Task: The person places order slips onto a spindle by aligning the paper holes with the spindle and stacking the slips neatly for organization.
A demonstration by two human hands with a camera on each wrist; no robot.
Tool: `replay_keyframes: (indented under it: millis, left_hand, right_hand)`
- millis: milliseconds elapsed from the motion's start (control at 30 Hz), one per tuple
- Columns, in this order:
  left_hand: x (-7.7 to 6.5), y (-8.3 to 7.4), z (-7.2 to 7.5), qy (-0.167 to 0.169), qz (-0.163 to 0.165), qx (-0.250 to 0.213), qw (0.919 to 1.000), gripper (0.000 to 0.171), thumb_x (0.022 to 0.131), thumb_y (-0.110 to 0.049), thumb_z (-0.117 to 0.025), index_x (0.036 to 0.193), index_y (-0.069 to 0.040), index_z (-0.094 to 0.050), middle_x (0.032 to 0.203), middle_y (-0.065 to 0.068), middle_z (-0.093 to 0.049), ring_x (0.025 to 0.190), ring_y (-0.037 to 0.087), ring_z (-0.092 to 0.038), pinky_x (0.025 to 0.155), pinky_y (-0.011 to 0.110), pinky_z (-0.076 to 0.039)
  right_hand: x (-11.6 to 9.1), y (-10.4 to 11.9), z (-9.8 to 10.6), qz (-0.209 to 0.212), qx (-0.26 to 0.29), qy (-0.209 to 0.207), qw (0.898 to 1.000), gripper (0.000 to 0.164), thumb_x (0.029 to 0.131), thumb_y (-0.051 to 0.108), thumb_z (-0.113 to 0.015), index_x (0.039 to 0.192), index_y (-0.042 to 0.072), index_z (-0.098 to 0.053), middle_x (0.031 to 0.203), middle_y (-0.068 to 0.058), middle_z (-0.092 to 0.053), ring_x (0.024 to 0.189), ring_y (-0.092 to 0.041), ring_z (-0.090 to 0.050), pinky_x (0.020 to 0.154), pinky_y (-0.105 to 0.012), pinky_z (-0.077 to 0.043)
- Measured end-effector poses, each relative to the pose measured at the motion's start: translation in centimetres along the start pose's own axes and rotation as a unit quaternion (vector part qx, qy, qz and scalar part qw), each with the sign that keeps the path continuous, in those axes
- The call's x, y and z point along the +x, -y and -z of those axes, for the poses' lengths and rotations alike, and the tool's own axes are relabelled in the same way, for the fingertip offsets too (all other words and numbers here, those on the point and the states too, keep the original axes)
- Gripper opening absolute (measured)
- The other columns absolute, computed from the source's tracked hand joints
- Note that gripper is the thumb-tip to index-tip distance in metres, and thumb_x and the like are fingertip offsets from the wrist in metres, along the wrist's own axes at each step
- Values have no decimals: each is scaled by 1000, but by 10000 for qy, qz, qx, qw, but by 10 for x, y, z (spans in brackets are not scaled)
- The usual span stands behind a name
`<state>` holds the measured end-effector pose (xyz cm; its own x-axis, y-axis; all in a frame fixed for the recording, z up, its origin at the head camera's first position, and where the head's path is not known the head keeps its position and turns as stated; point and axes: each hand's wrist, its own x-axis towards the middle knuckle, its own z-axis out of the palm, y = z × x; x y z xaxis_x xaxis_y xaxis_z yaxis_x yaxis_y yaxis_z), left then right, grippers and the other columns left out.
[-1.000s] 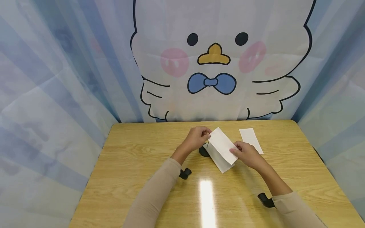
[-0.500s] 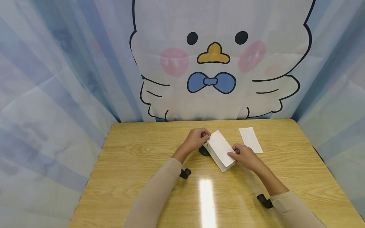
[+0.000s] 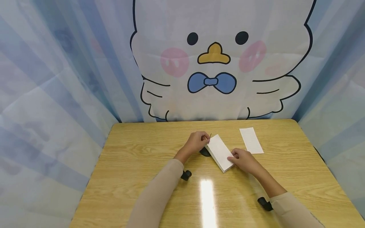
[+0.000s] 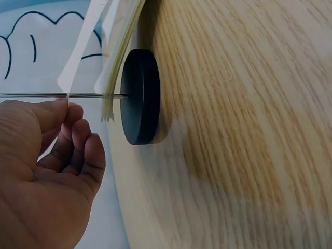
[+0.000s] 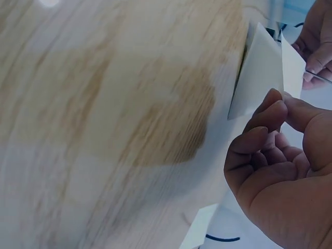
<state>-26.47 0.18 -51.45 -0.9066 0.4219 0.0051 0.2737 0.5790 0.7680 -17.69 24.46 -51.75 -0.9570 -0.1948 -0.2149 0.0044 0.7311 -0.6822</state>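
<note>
A bill spike stands on the table, its round black base (image 4: 140,98) and thin metal rod (image 4: 26,95) showing best in the left wrist view. A stack of papers (image 4: 120,57) is threaded on the rod close over the base. Above the stack, a white sheet of paper (image 3: 220,150) has the rod through its corner. My left hand (image 3: 196,141) pinches that corner between thumb and finger, right beside the rod. My right hand (image 3: 243,159) pinches the sheet's right edge, thumb on top. In the head view the rod's tip pokes up past the left fingers.
Another white sheet (image 3: 252,141) lies flat on the wooden table (image 3: 148,183), behind and right of my right hand. Black camera mounts (image 3: 265,204) hang at both wrists. A curtain with a cartoon bird (image 3: 222,104) stands behind the table's far edge.
Both hands have lowered the sheet along the rod, bringing it down close over the stack. More of the rod's tip now shows above the left hand.
</note>
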Motion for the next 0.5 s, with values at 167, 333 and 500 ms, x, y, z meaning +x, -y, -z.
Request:
replay_keyframes:
  millis: [167,333,500]
  left_hand:
    - [0,2,-3,28,40,87,9999,12,103,-14,-65,106,-8,-75,81,1,-63,69,10,-54,59,20,-44]
    - [-2,5,-5,86,22,118,9999,11,103,-13,-65,107,-9,-74,78,0,-62,66,9,-53,57,20,-43]
    - [-3,9,-8,98,-95,127,9998,10,103,-13,-64,105,-10,-74,75,-1,-62,63,8,-52,55,20,-42]
  right_hand:
    - [2,-3,-2,-64,-115,-55,9999,26,100,21,-70,109,-1,-62,88,-6,-70,74,-14,-57,63,-29,-46]
    - [2,-4,-3,-188,-85,-24,9998,29,99,22,-72,110,-1,-58,91,-9,-72,74,-15,-61,64,-31,-50]
    - [0,-5,-3,-193,-85,22,9998,29,99,21,-71,110,-1,-56,90,-9,-72,73,-15,-62,64,-32,-50]
